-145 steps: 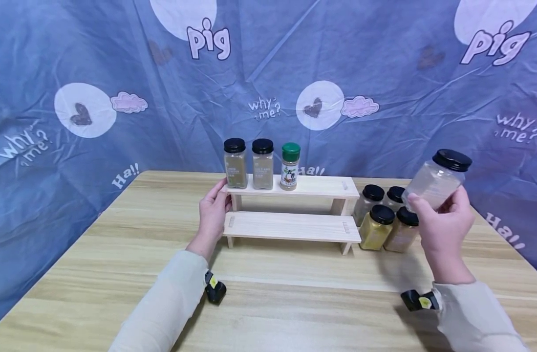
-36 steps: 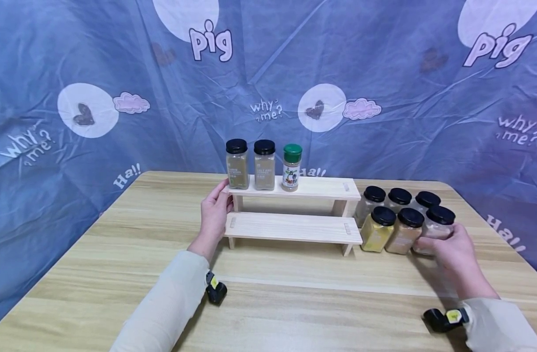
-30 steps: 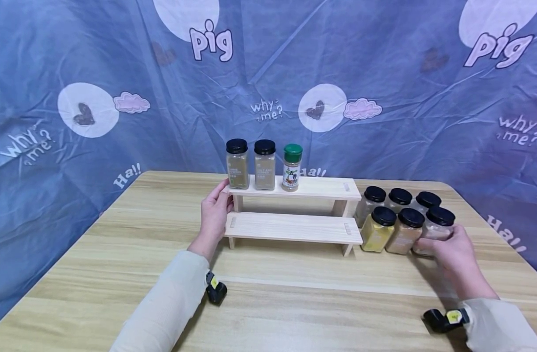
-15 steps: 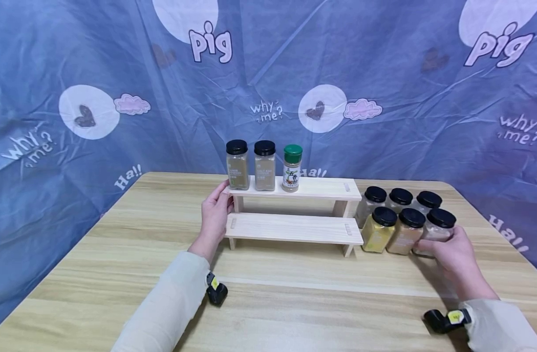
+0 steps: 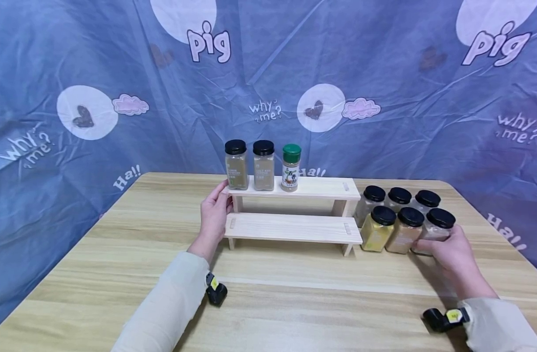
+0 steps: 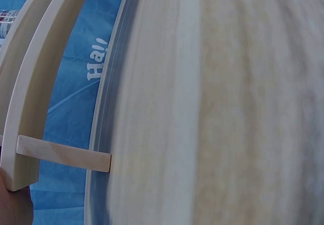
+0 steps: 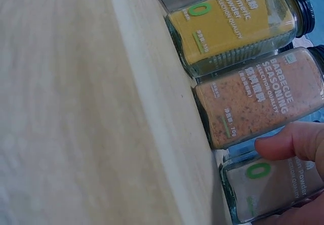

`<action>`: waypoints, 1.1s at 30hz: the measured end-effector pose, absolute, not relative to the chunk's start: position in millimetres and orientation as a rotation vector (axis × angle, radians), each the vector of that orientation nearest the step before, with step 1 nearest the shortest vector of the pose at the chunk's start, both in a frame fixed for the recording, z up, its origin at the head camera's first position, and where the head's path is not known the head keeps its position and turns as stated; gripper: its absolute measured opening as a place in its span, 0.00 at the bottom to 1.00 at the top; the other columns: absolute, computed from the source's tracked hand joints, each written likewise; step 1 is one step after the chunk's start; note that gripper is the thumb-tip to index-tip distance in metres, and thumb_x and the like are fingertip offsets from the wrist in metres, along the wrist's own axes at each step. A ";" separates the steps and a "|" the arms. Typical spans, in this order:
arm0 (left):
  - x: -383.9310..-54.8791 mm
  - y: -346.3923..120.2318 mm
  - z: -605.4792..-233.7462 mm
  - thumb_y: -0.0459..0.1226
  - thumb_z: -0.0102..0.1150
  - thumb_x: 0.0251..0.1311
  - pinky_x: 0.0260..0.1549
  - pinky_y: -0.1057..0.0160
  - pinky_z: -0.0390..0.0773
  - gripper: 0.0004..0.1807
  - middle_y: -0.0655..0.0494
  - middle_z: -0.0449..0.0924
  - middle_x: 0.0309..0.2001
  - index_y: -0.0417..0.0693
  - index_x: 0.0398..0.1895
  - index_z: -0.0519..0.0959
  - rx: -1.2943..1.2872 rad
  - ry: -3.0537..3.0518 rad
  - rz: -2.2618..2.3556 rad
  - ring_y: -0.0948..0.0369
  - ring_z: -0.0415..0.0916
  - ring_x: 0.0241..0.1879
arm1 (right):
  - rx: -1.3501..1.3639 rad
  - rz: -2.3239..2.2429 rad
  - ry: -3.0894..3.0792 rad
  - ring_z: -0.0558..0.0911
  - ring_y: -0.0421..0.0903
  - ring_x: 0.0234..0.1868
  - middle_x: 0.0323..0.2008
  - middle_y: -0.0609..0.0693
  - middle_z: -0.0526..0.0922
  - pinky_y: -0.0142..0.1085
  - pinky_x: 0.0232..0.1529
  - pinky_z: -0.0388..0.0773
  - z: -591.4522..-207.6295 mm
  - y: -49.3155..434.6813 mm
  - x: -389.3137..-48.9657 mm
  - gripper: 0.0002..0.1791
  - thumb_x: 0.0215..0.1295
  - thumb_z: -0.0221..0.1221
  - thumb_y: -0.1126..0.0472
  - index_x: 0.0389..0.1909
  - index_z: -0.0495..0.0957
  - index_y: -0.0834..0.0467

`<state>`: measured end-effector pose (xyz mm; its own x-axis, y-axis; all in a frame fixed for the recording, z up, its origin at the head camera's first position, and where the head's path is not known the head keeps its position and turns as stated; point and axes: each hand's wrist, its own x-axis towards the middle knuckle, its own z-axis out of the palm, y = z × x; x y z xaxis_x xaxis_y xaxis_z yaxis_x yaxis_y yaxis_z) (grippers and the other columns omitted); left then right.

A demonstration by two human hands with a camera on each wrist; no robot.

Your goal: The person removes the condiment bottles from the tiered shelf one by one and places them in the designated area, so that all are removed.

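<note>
Pale-powder jar (image 5: 436, 231) stands on the worktop (image 5: 294, 303) at the frame's right; I see my right grip (image 5: 457, 254) clamped round it, my left grip (image 5: 212, 217) holding the wooden rack (image 5: 290, 228) near centre.

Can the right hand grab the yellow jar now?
Probably not right away: the right hand has its grip round the pale jar, and the brown jar stands between it and the yellow jar. The yellow jar's front looks free, though.
</note>
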<state>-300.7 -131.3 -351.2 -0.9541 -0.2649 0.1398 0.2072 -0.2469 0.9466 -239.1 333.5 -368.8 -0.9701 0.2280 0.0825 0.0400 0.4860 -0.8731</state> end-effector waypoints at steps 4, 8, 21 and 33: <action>-299.8 -131.2 -350.6 0.36 0.42 0.69 0.55 0.62 0.73 0.20 0.43 0.69 0.61 0.44 0.62 0.69 0.073 -1.709 -2.271 0.50 0.71 0.57 | -0.227 1.406 -2.641 0.72 0.28 0.29 0.26 0.30 0.74 0.21 0.31 0.70 -362.6 334.5 -237.1 0.26 0.42 0.70 0.68 0.41 0.67 0.60; -299.0 -131.3 -349.5 0.36 0.42 0.69 0.54 0.62 0.74 0.20 0.43 0.69 0.61 0.44 0.62 0.69 0.072 -1.718 -2.262 0.50 0.71 0.57 | -0.260 1.336 -2.734 0.73 0.39 0.35 0.38 0.51 0.75 0.23 0.30 0.71 -352.7 336.0 -235.6 0.33 0.45 0.70 0.64 0.46 0.59 0.68; -300.0 -131.1 -349.2 0.34 0.42 0.69 0.53 0.64 0.74 0.20 0.44 0.69 0.62 0.45 0.62 0.69 0.087 -1.722 -2.267 0.51 0.72 0.57 | -0.253 1.459 -2.578 0.65 0.44 0.63 0.56 0.39 0.65 0.30 0.65 0.61 -318.9 342.8 -241.6 0.48 0.57 0.63 0.61 0.72 0.43 0.55; -299.1 -130.3 -349.5 0.33 0.40 0.69 0.55 0.61 0.73 0.20 0.42 0.68 0.62 0.43 0.63 0.68 0.077 -1.703 -2.276 0.49 0.70 0.58 | -0.171 1.518 -2.469 0.51 0.40 0.71 0.54 0.33 0.64 0.19 0.63 0.56 -276.7 312.4 -244.6 0.36 0.59 0.62 0.59 0.63 0.53 0.37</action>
